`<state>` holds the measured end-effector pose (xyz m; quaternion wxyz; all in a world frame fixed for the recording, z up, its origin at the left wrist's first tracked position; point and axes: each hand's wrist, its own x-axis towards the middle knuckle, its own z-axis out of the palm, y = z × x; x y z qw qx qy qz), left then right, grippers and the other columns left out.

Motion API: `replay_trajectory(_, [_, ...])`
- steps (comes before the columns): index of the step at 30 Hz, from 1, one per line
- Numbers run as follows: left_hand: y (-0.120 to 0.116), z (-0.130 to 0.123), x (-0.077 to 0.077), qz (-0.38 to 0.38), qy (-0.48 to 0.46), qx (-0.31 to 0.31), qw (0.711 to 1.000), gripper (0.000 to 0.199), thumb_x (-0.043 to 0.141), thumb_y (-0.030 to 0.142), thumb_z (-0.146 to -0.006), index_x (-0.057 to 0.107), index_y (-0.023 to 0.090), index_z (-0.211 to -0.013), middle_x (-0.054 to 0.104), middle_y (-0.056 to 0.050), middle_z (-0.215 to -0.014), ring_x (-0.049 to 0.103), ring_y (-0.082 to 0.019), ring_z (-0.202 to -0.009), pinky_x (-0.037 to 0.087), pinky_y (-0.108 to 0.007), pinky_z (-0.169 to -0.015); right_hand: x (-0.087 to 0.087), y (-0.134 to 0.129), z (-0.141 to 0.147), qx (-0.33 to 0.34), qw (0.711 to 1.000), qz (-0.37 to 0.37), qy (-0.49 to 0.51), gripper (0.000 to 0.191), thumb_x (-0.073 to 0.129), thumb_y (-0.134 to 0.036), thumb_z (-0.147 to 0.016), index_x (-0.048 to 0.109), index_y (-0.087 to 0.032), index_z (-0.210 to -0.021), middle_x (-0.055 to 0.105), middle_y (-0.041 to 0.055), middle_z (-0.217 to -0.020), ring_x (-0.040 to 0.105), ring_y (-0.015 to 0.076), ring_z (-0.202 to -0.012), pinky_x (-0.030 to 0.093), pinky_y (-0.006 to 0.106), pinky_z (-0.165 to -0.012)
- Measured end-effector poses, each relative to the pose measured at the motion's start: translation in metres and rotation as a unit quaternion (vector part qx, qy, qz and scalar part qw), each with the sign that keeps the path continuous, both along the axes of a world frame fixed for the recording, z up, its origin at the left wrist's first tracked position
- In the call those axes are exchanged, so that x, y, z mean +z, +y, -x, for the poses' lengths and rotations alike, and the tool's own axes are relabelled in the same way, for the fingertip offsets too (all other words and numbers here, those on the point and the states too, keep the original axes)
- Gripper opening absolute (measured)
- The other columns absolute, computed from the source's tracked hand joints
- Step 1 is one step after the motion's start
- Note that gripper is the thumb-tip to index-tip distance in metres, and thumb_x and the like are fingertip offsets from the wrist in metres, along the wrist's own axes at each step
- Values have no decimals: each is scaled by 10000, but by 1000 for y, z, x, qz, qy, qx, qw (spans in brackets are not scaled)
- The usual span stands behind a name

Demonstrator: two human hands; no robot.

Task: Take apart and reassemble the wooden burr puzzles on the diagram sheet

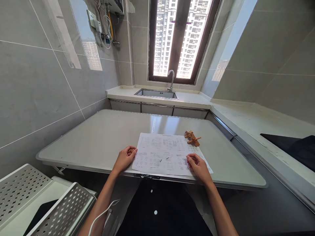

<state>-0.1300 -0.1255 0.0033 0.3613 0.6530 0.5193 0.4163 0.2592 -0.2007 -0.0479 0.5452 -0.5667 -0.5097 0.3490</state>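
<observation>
A printed white paper sheet (pixel 157 147) lies on the pale folding table (pixel 110 131). My left hand (pixel 125 158) rests at the sheet's left edge, its fingers curled; whatever they hold, if anything, is too small to tell. Over the sheet's lower right part is my right hand (pixel 197 165), thumb and fingertips pressed together, with anything between them hidden. Two tiny dark-and-silver pieces (pixel 160 160) lie on the paper between my hands. A brown wooden model (pixel 193 138) with crossing bars sits at the sheet's upper right corner.
Beyond the table, a counter (pixel 192 97) holds a steel sink (pixel 157 94) and tap (pixel 171 80) under a window. White perforated racks (pixel 66 206) stand at the lower left, near a white cable (pixel 98 217). Dark cloth (pixel 301 152) lies on the right counter.
</observation>
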Motion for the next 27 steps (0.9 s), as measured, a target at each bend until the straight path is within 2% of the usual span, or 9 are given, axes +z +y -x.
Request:
replay_trajectory(4, [0, 1, -1, -5, -11, -4, 1000, 456, 681, 637, -850, 702, 188, -924, 614, 3, -672, 575, -166, -616, 469, -265, -593, 2, -1, 3, 7, 999, -3, -37, 561, 667, -768, -857, 668, -213, -935, 681, 38, -749, 599, 185, -596, 475, 303, -536])
replay_trajectory(7, [0, 2, -2, -10, -13, -4, 1000, 429, 673, 618, -866, 702, 192, -915, 607, 7, -665, 574, -164, -617, 473, -265, -599, 10, 3, 4, 30, 996, -2, -87, 546, 602, -753, -902, 665, -210, -911, 695, 49, -745, 618, 190, -577, 479, 307, -519])
replay_trajectory(9, [0, 3, -3, -12, -13, -6, 1000, 417, 672, 609, -869, 701, 195, -912, 609, 9, -663, 578, -165, -619, 480, -268, -612, 23, 14, 2, 45, 990, -4, -136, 509, 589, -715, -920, 672, -213, -890, 707, 51, -741, 633, 197, -569, 482, 312, -518])
replay_trajectory(12, [-1, 3, -4, -14, -10, -8, 1000, 406, 662, 599, -878, 700, 196, -920, 622, 6, -669, 590, -169, -624, 491, -276, -630, 50, 45, -6, 32, 972, -25, -232, 338, 656, -563, -919, 700, -229, -944, 739, 53, -832, 680, 211, -676, 524, 337, -657])
replay_trajectory(15, [-2, 3, -1, -13, -5, -8, 1000, 409, 649, 599, -884, 694, 195, -925, 639, 2, -675, 607, -176, -631, 502, -283, -643, 81, 88, -18, -7, 944, -28, -329, 218, 624, -397, -956, 701, -229, -1072, 745, 93, -1102, 706, 236, -898, 532, 363, -812])
replay_trajectory(19, [-5, 2, 3, -13, 5, -5, 1000, 421, 644, 603, -887, 696, 187, -932, 661, 2, -682, 633, -182, -652, 512, -287, -677, 109, 142, -31, -34, 898, 31, -437, 255, 612, -261, -984, 687, -215, -1223, 672, 117, -1318, 699, 242, -1082, 529, 359, -927])
replay_trajectory(22, [-6, 2, 3, -15, 9, -4, 1000, 417, 637, 597, -891, 694, 186, -931, 654, 7, -678, 629, -178, -652, 506, -286, -685, 114, 170, -37, -64, 854, 109, -504, 295, 648, -233, -1000, 674, -188, -1290, 613, 161, -1409, 632, 297, -1264, 525, 407, -1018])
replay_trajectory(27, [-5, 3, 0, -17, 7, -10, 1000, 407, 634, 586, -893, 692, 185, -930, 649, 6, -684, 629, -177, -653, 505, -288, -683, 108, 192, -42, -72, 781, 256, -565, 383, 682, -377, -1032, 631, -182, -1358, 654, 108, -1356, 689, 256, -1133, 607, 475, -952])
